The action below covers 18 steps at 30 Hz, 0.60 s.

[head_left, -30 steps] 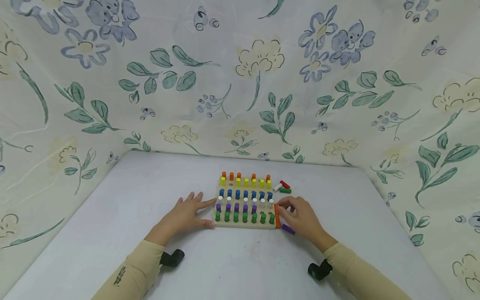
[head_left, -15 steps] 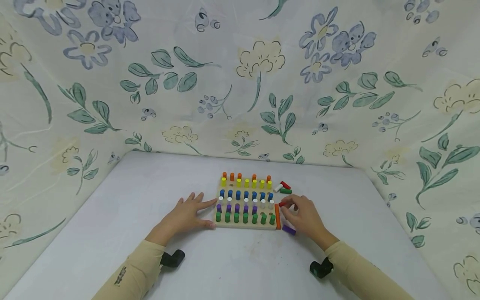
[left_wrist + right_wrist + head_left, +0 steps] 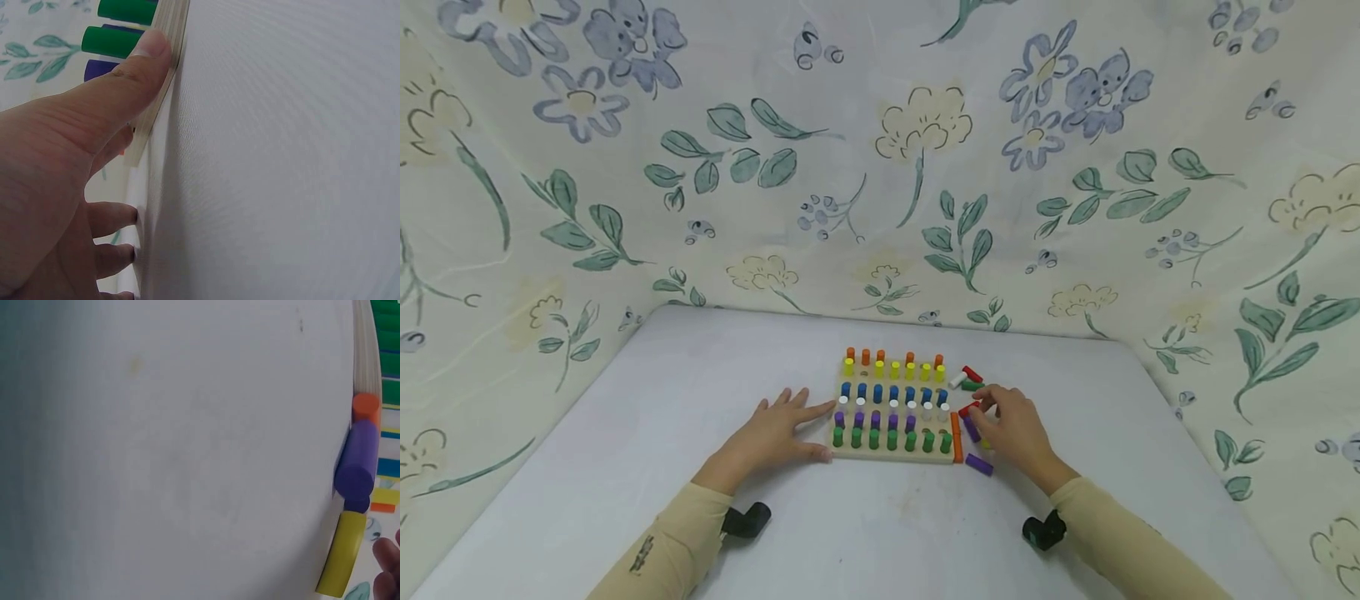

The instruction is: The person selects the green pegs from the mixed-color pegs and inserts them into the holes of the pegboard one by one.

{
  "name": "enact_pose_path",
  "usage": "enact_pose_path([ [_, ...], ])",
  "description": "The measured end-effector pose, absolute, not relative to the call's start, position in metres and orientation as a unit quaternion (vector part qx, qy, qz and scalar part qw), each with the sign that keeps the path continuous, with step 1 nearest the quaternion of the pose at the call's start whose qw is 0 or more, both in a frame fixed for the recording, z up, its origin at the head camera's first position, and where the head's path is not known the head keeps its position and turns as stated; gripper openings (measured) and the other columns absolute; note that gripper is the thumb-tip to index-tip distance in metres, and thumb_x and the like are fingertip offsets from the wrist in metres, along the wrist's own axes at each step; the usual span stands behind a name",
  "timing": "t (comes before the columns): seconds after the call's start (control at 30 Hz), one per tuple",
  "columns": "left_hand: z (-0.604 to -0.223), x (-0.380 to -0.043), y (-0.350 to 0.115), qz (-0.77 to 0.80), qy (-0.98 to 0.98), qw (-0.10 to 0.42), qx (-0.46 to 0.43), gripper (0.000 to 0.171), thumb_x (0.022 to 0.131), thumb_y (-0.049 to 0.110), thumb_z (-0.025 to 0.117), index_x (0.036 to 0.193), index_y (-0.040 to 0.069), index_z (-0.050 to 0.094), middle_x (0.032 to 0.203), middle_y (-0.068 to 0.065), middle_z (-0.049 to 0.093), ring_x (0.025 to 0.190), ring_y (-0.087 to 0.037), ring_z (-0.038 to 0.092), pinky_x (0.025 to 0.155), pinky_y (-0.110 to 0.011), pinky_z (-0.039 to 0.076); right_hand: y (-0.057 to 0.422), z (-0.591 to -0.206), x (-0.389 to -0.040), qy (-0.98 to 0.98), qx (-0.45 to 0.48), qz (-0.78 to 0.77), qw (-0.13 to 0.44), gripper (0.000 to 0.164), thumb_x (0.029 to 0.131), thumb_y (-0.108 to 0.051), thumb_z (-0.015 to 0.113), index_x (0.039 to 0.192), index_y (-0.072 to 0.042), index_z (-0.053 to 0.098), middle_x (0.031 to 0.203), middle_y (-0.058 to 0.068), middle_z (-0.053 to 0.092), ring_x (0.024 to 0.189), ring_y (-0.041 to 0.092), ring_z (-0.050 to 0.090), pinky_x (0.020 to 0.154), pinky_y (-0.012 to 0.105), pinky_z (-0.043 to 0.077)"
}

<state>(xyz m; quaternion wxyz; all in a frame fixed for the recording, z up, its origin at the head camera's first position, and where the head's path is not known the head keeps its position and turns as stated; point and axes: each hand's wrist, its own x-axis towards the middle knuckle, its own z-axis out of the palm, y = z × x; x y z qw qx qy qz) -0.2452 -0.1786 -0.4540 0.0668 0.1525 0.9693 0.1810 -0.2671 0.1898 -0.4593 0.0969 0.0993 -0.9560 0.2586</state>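
A wooden pegboard (image 3: 895,454) carries upright rows of orange, yellow, blue, white, purple and green pegs. My left hand (image 3: 775,433) is spread along its left side; in the left wrist view the thumb (image 3: 134,72) rests against the board's edge beside green pegs (image 3: 112,42). Just right of the board, my right hand (image 3: 1015,429) hovers over loose pegs, thumb and index finger apart. A red peg (image 3: 968,409) lies by its thumb tip; whether they touch is unclear. A purple peg (image 3: 972,428) and a yellow peg (image 3: 342,553), partly covered in the head view, lie under the hand.
An orange peg (image 3: 957,437) lies along the board's right edge, with another purple peg (image 3: 980,464) nearby. Behind the right hand are loose white (image 3: 957,381), red (image 3: 972,373) and green (image 3: 972,386) pegs. A floral cloth (image 3: 880,167) rises behind the white table (image 3: 737,342).
My right hand has shifted slightly right, away from the board. The red, purple and yellow pegs beneath it have come into sight. The left hand stays at the board's side.
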Motion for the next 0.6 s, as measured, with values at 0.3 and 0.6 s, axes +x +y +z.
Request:
enact_pose_path([
  [0.3,-0.4554,-0.245,-0.1784,0.183,0.969,0.066,0.152,0.085,0.066,0.071,0.063,0.139,0.033,0.042,0.149,-0.021,0.025,0.137,-0.046,0.011,0.108,-0.063,0.005,0.1933,-0.4601,-0.2731,-0.963,0.085,0.238,0.097,0.027,0.087,-0.034,0.062,0.107,-0.016,0.061,0.085,-0.006,0.059,0.081,0.016,0.049,0.068,0.029,0.044],
  [0.6,-0.4564,-0.2456,-0.1786,0.181,0.97,0.063,0.151,0.086,0.065,0.072,0.062,0.139,0.034,0.042,0.149,-0.021,0.024,0.137,-0.045,0.011,0.108,-0.063,0.005,0.1967,-0.4585,-0.277,-0.963,0.085,0.235,0.1,0.03,0.086,-0.033,0.062,0.109,-0.013,0.06,0.085,-0.004,0.058,0.08,0.017,0.048,0.068,0.029,0.043],
])
